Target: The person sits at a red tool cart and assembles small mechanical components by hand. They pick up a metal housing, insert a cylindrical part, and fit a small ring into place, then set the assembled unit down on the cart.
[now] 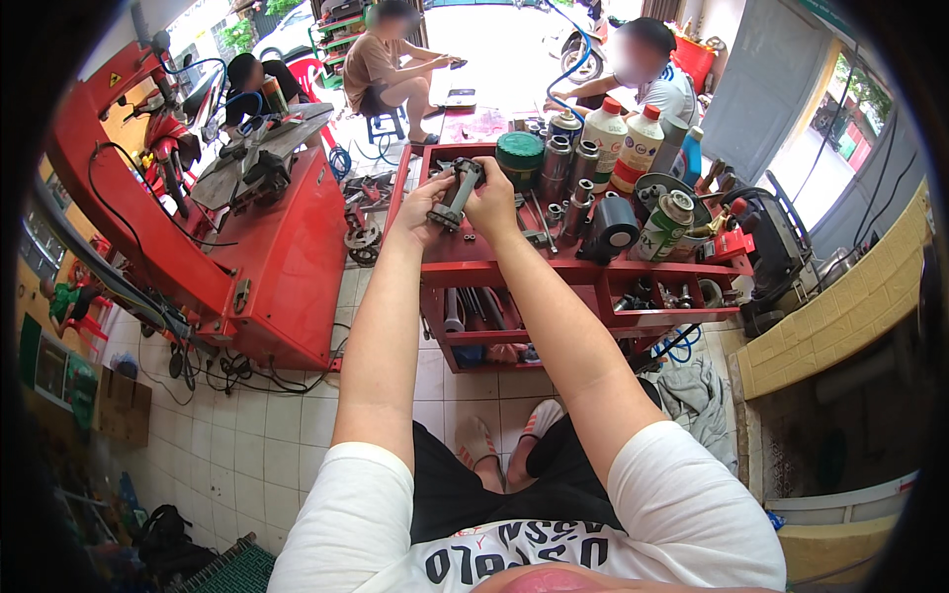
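Out in front of me, over the left part of a red tool cart (539, 274), both my hands hold a grey metal part (453, 206). It is a short shaft-like piece with a dark, thicker round end at the top and a flared lower end; its exact kind I cannot make out. The fingers of my left hand (423, 210) close round its left side. My right hand (494, 206) grips the right side near the upper end. Right of my hands, on the cart, are a green-lidded tub (520, 155) and several upright steel sockets (555, 166).
Two white bottles with red caps (638, 150), a spray can (669, 222) and a black cylinder (611, 232) crowd the cart's right side. Left stands a red workshop machine (277, 267) with cables on the tiled floor. Other people (381, 74) sit beyond the cart.
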Motion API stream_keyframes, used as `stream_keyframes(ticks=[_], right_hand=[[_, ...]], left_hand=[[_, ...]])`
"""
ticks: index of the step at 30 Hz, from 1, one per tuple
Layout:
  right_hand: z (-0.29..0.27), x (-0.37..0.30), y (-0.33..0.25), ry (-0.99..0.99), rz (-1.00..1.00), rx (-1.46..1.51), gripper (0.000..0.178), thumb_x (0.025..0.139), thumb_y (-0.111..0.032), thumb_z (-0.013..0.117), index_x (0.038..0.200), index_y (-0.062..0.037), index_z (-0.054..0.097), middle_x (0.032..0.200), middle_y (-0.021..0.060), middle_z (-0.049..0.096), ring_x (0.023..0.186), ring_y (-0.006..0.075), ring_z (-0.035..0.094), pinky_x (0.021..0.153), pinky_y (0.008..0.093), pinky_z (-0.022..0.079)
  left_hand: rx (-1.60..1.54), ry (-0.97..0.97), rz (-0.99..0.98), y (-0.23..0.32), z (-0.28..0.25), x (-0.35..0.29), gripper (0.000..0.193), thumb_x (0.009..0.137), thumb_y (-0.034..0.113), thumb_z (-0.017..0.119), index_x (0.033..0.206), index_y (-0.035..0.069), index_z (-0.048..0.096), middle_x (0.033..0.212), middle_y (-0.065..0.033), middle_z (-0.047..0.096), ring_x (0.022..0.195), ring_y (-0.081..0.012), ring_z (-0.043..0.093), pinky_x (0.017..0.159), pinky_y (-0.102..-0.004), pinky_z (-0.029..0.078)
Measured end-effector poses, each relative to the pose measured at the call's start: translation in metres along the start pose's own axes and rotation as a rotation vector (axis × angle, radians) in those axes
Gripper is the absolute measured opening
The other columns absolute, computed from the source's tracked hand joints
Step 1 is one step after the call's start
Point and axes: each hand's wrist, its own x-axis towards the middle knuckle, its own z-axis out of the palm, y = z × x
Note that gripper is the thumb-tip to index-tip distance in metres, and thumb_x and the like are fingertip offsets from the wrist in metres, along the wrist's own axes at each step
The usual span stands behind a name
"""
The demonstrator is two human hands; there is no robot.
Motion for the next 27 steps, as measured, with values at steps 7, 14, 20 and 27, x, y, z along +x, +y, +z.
stream_keyframes(ticks=[7, 14, 20, 27], right_hand=[[0.001, 0.0, 0.001, 0.055, -0.01, -0.102, 0.026, 0.095, -0.02, 0.078, 0.107, -0.0014, 0.064, 0.089, 0.0176, 0.073, 0.083, 0.0301, 0.073, 0.076, 0.0392, 0.056], [-0.003, -0.001, -0.003, -0.007, 0.079, -0.062, 0.024, 0.09, -0.012, 0.074, 0.11, -0.0016, 0.063, 0.098, 0.0224, 0.071, 0.092, 0.0412, 0.071, 0.08, 0.0469, 0.055], [0.001, 0.001, 0.011, 0.049, -0.086, -0.061, 0.026, 0.096, -0.016, 0.076, 0.113, -0.0003, 0.066, 0.09, 0.0152, 0.073, 0.083, 0.0243, 0.07, 0.076, 0.0372, 0.055], [0.004, 0.0, 0.008, 0.038, -0.022, -0.092, 0.025, 0.095, -0.016, 0.077, 0.111, 0.0001, 0.067, 0.087, 0.0134, 0.072, 0.08, 0.021, 0.069, 0.075, 0.0355, 0.055]], left_hand=[[0.009, 0.052, -0.016, -0.001, -0.001, 0.004, 0.032, 0.104, 0.007, 0.062, 0.136, 0.005, 0.064, 0.114, -0.0105, 0.077, 0.095, -0.0184, 0.077, 0.075, -0.0323, 0.064], [-0.014, 0.02, 0.01, -0.005, -0.001, 0.003, 0.033, 0.104, 0.006, 0.061, 0.137, 0.002, 0.064, 0.117, -0.0114, 0.077, 0.098, -0.0183, 0.077, 0.079, -0.0311, 0.064], [-0.032, 0.009, 0.027, -0.004, 0.003, 0.004, 0.03, 0.106, 0.01, 0.061, 0.135, 0.007, 0.062, 0.118, -0.0112, 0.077, 0.095, -0.0188, 0.078, 0.074, -0.0324, 0.066], [0.001, 0.021, 0.028, -0.002, -0.002, 0.003, 0.027, 0.106, 0.01, 0.061, 0.133, 0.007, 0.063, 0.116, -0.0104, 0.077, 0.092, -0.0173, 0.078, 0.072, -0.0306, 0.066]])
